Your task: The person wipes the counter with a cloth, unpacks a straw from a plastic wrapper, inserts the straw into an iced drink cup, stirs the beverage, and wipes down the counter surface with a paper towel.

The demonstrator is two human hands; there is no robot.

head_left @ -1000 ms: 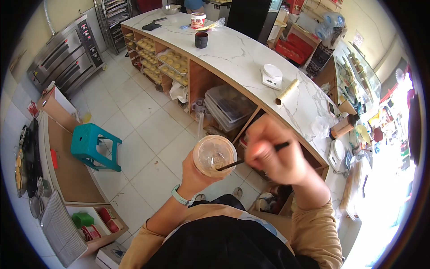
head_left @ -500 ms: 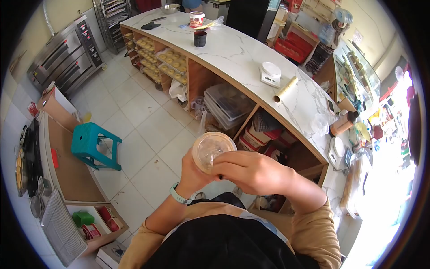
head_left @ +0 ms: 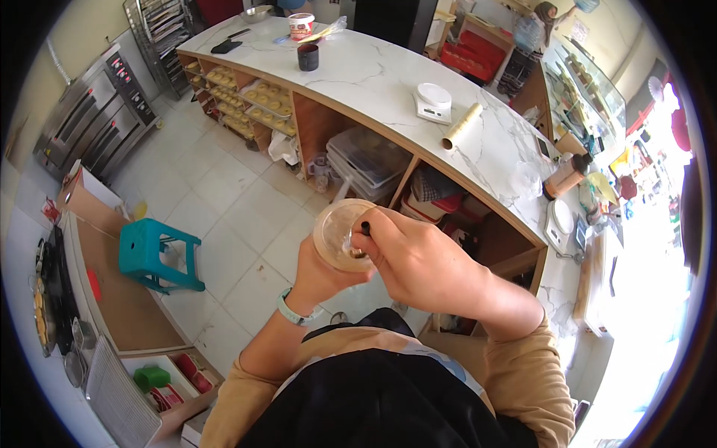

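Observation:
My left hand (head_left: 323, 270) is wrapped round a clear plastic tub (head_left: 326, 237) with a round rim, held in front of my chest. The tub looks cloudy inside, and its contents cannot be made out. Over the tub's right side, my right hand (head_left: 418, 257) pinches a thin utensil with a black end (head_left: 365, 226). The black end sticks up between thumb and fingers. A small shiny part shows below, at the tub's opening. Most of the utensil is hidden by my fingers.
A marble-topped counter (head_left: 366, 82) curves ahead, bearing a white scale (head_left: 433, 102), a cardboard roll (head_left: 462, 125) and a dark cup (head_left: 308, 57). Trays of dough (head_left: 267, 99) fill shelves below. A teal stool (head_left: 158, 254) stands left. Another person (head_left: 529, 45) is at the back right.
My right hand has turned and risen; the utensil's black end, earlier below the fingers, now points up above them. The tub has shifted slightly left and up in view.

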